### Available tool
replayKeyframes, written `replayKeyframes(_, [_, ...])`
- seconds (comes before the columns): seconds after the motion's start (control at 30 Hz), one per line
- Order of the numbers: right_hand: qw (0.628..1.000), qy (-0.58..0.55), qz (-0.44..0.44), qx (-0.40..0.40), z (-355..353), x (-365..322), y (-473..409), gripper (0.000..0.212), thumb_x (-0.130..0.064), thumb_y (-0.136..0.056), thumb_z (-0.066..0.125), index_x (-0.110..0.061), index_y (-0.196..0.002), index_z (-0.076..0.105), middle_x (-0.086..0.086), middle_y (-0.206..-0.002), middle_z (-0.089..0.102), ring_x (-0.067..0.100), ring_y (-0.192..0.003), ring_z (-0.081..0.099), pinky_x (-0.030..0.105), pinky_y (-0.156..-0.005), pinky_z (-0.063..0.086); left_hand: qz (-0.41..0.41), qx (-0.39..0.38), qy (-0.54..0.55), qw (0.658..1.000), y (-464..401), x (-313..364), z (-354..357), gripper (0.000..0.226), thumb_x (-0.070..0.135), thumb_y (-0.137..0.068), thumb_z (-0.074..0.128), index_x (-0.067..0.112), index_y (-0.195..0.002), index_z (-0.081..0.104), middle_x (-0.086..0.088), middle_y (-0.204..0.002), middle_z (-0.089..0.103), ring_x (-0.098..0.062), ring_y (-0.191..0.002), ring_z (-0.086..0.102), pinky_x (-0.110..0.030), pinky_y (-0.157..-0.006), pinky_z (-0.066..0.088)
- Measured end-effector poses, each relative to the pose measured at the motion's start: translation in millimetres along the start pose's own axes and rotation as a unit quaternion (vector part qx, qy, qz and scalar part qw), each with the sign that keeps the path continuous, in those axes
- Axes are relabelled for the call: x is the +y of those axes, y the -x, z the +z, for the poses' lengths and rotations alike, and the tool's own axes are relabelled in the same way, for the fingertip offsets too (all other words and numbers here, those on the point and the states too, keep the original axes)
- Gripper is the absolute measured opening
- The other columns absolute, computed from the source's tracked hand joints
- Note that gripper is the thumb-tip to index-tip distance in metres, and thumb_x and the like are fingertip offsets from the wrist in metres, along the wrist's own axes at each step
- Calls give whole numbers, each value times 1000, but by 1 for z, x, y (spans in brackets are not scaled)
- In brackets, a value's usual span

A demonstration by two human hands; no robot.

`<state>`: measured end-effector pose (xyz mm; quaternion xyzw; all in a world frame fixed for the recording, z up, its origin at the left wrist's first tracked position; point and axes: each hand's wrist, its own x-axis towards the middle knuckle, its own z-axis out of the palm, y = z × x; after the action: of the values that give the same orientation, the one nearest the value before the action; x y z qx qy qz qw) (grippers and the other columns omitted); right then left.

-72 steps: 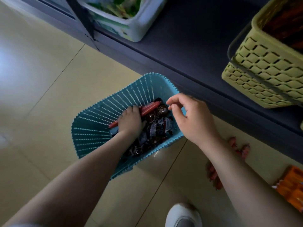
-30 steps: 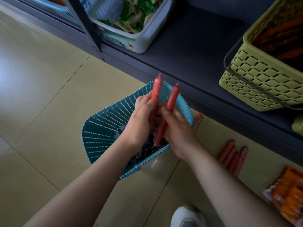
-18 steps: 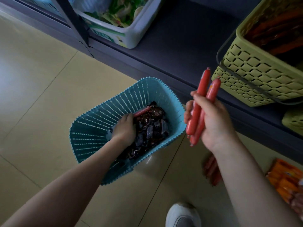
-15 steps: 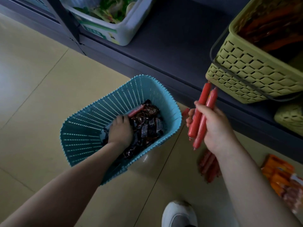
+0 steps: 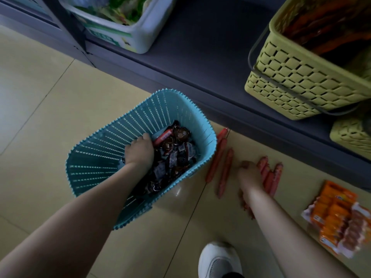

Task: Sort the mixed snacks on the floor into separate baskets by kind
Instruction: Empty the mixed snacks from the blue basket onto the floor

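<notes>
At the far left lies bare pale tiled floor (image 5: 40, 121), the widest open room in view. Next comes the turquoise slotted plastic basket (image 5: 96, 167), standing on the tiles and holding a heap of dark brown wrapped snacks (image 5: 174, 157) with one red sausage stick (image 5: 163, 136) lying on top. The left hand (image 5: 139, 152) is down inside it, fingers curled into the heap beside that stick; whether it grips anything I cannot tell. The step in hand looks like picking the red sticks out of the dark snacks, so the next move likely calls for pinching the stick by its near end and lifting it clear of the basket's toothed rim. Just right of the basket two loose red sausage sticks (image 5: 224, 173) lie on the floor, near its wall. The right hand (image 5: 249, 175) is low over the tiles between them and a small cluster of red sausage sticks (image 5: 271, 177), fingers bent downward; it appears to hold nothing, though the blur leaves that unsure. At the bottom sits a white shoe (image 5: 218, 261), and right of it an orange packet of sausages (image 5: 337, 215). Above, a dark shelf (image 5: 200, 47) edge bounds the floor, carrying a white tub of green packets (image 5: 124, 27) and an olive lattice basket with red sticks inside (image 5: 301, 81), probably where the sticks belong; the gap under that ledge is tight.
</notes>
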<state>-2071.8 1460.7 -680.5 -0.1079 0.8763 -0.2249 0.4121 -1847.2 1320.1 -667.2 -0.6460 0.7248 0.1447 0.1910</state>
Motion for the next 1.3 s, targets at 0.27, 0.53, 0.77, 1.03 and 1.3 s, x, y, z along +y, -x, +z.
replayKeyframes(0.27, [954, -119, -272, 49, -15, -57, 59, 17, -8, -92, 46, -18, -101, 57, -4, -103, 61, 12, -100, 57, 24, -87, 42, 108, 122, 166, 973, 39, 5, -30, 28, 30, -98, 37, 6, -109, 47, -13, -96, 58, -28, -77, 54, -35, -62, 42])
replayKeyframes(0.53, [857, -249, -399, -210, -41, -111, 110, 27, -45, -79, 54, -29, -100, 57, -5, -91, 66, 7, -85, 63, 23, -77, 50, 375, 149, 321, 857, 115, 49, -102, 38, 41, -90, 42, 16, -117, 50, 1, -85, 61, -15, -72, 56, -28, -63, 45])
replayKeyframes(0.77, [986, -43, -160, -18, -44, -52, 42, 31, -36, -97, 41, -9, -90, 54, 9, -77, 63, 30, -76, 62, 33, -68, 47, 350, 160, 267, 883, 94, 46, -71, 35, 20, -90, 43, 5, -118, 56, -11, -111, 58, -27, -103, 54, -37, -89, 44])
replayKeyframes(1.03, [984, 136, -88, -76, 1, 10, -1, 21, -16, -89, 52, -5, -105, 60, 17, -103, 65, 32, -99, 62, 33, -77, 45, 135, 1, 203, 970, 65, -12, -20, 57, 23, -89, 55, 14, -140, 31, -13, -136, 42, -30, -124, 41, -37, -99, 36])
replayKeyframes(1.3, [866, -64, -496, 29, -25, -116, 85, 19, -6, -91, 45, -11, -104, 59, -4, -99, 59, 9, -87, 57, 15, -72, 46, 53, -186, 21, 981, 46, -38, 2, 112, 66, -62, 69, 32, -146, 4, -6, -153, 10, -38, -136, 18, -50, -108, 29])
